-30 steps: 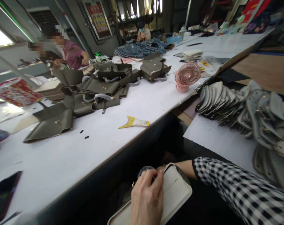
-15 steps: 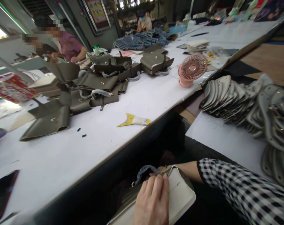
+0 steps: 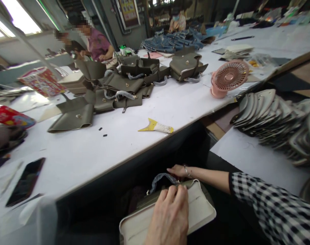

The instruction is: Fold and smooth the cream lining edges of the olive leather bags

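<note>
Olive bag (image 3: 201,208), pale face up, at 6 o'clock, beyond table edge, over dark gap. L hand (image 3: 170,214) on it, fingers curled over pale face's top edge, seems to grip; tips hidden. R hand (image 3: 179,170) at bag's 12–1 o'clock, just past plastic-wrapped handle (image 3: 163,175); fingers look stretched, nothing seen in them; lower part shadowed, can't tell if touching bag. Handling (judgement): brace bag w/ L so it doesn't tip, light pressure as pale face may mark, R fingers clear of wrap to avoid snags.

White table (image 3: 119,143), edge runs approx 7 to 2 o'clock. Yellow/white piece (image 3: 155,126) mid-view; phone (image 3: 26,182) at 8; olive bag pile (image 3: 126,83) 10–11; pink fan (image 3: 230,75) at 2. Curved grey pieces (image 3: 257,105) stacked at 3.

Room: workshop-like; two co-workers (image 3: 98,44) at 11, another person (image 3: 177,24) at 12 behind denim pile (image 3: 170,41).
</note>
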`<control>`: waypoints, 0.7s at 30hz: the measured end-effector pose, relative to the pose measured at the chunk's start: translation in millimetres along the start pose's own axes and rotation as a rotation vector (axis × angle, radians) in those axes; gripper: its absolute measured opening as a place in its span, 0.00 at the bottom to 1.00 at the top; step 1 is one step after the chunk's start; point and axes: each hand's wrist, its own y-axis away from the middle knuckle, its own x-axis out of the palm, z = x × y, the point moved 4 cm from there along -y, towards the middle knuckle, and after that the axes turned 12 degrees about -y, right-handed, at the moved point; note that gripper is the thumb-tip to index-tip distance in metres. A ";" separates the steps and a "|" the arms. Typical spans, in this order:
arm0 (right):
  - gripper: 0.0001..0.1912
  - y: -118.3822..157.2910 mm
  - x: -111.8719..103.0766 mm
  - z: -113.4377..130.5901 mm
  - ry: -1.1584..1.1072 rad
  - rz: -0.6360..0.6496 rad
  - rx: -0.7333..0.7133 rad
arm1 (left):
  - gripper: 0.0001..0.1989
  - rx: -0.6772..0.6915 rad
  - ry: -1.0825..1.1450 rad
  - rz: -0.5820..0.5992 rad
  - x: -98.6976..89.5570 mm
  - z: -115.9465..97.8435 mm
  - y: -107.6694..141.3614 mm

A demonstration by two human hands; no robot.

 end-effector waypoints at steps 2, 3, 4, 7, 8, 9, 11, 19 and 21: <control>0.15 -5.2 -0.6 14.0 0.060 0.039 0.047 | 0.20 -0.027 0.011 0.052 -8.7 -0.2 0.1; 0.17 -5.1 1.0 23.5 0.082 0.057 0.054 | 0.20 -0.042 0.017 0.067 -12.3 -1.0 0.3; 0.19 -3.0 4.5 33.8 0.098 0.075 0.049 | 0.19 -0.056 0.022 0.080 -15.0 -2.2 0.5; 0.25 11.2 25.7 59.2 0.149 0.143 0.033 | 0.21 -0.106 0.034 0.088 -18.8 -7.2 1.3; 0.26 16.7 34.1 63.6 0.180 0.160 0.036 | 0.22 -0.127 0.040 0.091 -18.5 -9.1 1.9; 0.26 21.5 41.8 65.7 0.221 0.167 0.039 | 0.23 -0.147 0.049 0.096 -17.9 -11.1 2.8; 0.27 28.8 53.0 64.9 0.334 0.163 0.042 | 0.25 -0.177 0.078 0.093 -17.8 -15.1 5.3; 0.28 45.9 58.9 66.0 0.678 0.187 -0.087 | 0.14 -0.460 0.668 -0.171 -40.3 41.4 52.1; 0.29 49.5 61.9 70.3 0.712 0.204 -0.137 | 0.14 -0.782 0.852 -0.221 -23.3 83.0 82.7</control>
